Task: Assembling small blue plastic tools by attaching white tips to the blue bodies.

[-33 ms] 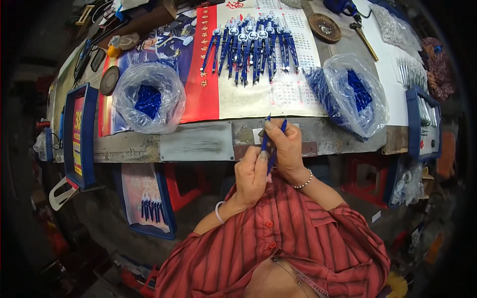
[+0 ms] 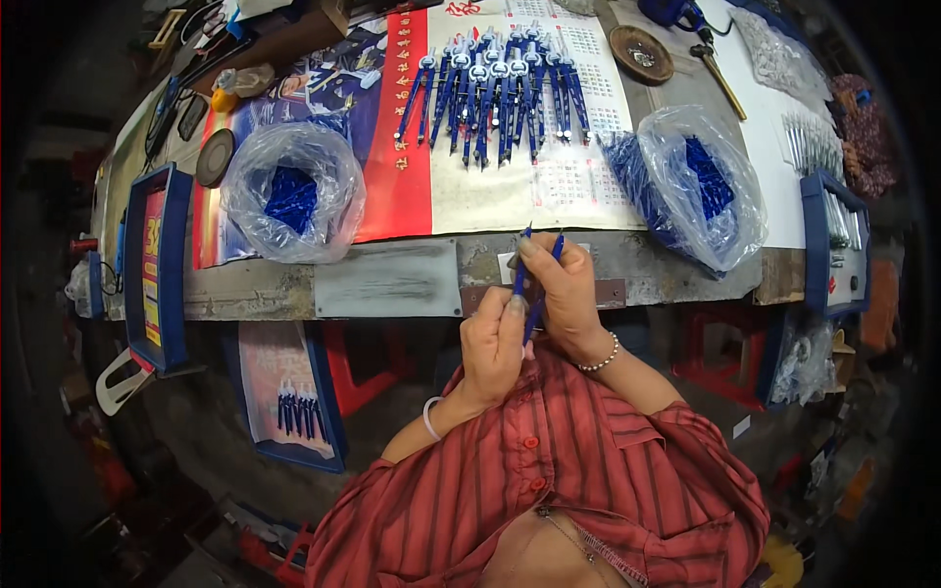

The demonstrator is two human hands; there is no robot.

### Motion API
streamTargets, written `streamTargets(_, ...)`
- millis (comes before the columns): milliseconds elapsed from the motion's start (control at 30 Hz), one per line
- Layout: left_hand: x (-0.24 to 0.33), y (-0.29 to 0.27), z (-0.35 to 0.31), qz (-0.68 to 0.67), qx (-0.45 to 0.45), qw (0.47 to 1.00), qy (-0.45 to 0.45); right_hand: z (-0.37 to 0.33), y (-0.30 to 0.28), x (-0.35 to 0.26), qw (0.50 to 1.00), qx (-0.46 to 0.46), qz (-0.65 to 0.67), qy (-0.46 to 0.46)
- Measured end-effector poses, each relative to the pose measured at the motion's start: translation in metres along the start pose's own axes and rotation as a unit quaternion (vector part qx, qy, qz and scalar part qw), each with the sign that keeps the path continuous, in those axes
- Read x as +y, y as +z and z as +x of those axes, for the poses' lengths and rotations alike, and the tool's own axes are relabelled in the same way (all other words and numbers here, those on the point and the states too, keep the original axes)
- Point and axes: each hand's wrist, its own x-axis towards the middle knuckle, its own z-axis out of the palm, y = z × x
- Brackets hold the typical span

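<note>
At the table's near edge my left hand (image 2: 490, 348) and my right hand (image 2: 563, 292) work close together, both closed. Two slim blue pointed pieces, which look like compass legs, are in their fingers. One blue leg (image 2: 520, 279) runs from my left fingertips up to my right thumb. The other leg (image 2: 559, 247) sticks up between my right fingers, its lower end beside my left hand. How the two meet is hidden by the fingers. Beyond the hands lies a pile of blue drawing compasses (image 2: 500, 93) with pale heads, on a calendar sheet (image 2: 480, 201).
Clear plastic bags stand left (image 2: 338, 176) and right (image 2: 750, 230), both holding blue pieces. A round brown dish (image 2: 640, 54) and a hammer (image 2: 723, 83) lie at the back right. Blue trays flank the table, left (image 2: 174, 265) and right (image 2: 816, 245). A lower tray (image 2: 323, 392) holds several compasses.
</note>
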Motion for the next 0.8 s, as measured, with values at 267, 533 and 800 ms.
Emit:
streamTargets(267, 0.0, -0.009, 0.001, -0.026, 0.007, 0.999, -0.032, -0.015, -0.001, 0.004, 0.996, -0.034, -0.032, 0.076)
streamTargets(533, -0.002, -0.007, -0.002, -0.017, -0.009, 1.0, -0.024, 0.003, -0.003, 0.01, 0.998, -0.006, -0.063, -0.005)
streamTargets(800, 0.004, -0.015, 0.007, -0.206, -0.026, 0.97, -0.127, -0.001, -0.014, -0.02, 0.962, -0.198, -0.172, 0.077)
